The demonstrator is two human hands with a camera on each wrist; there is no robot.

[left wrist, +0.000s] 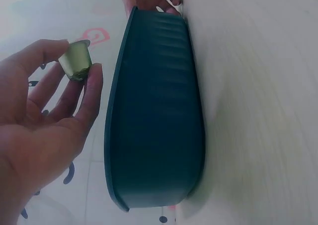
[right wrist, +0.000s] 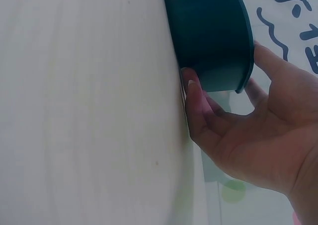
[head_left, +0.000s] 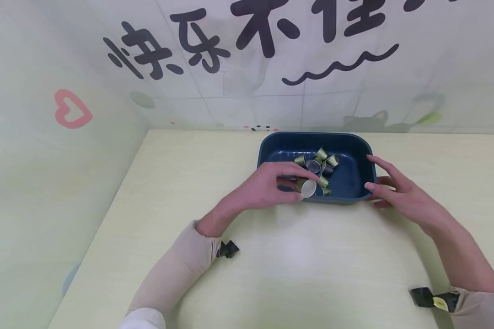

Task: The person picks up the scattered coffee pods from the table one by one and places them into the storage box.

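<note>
My left hand [head_left: 267, 185] pinches a green coffee capsule [head_left: 308, 188] between thumb and fingertips, over the front left of a dark blue plastic bin [head_left: 356, 179]. The capsule's pale round lid faces me in the head view, and its green cup [left wrist: 76, 61] shows in the left wrist view, above the rim. Several more capsules [head_left: 314, 165], green and dark, lie piled inside around the middle. At the bin's right end my right hand [head_left: 405, 194] has its thumb and fingers spread against the rim and outer wall, as the right wrist view also shows.
The bin stands on a pale wood-grain table [head_left: 280, 265], close to the back wall [head_left: 214, 105]. That wall carries large black lettering. A side wall [head_left: 37, 183] with a pink heart rises at the left. Dark wrist mounts [head_left: 227, 249] sit on both sleeves.
</note>
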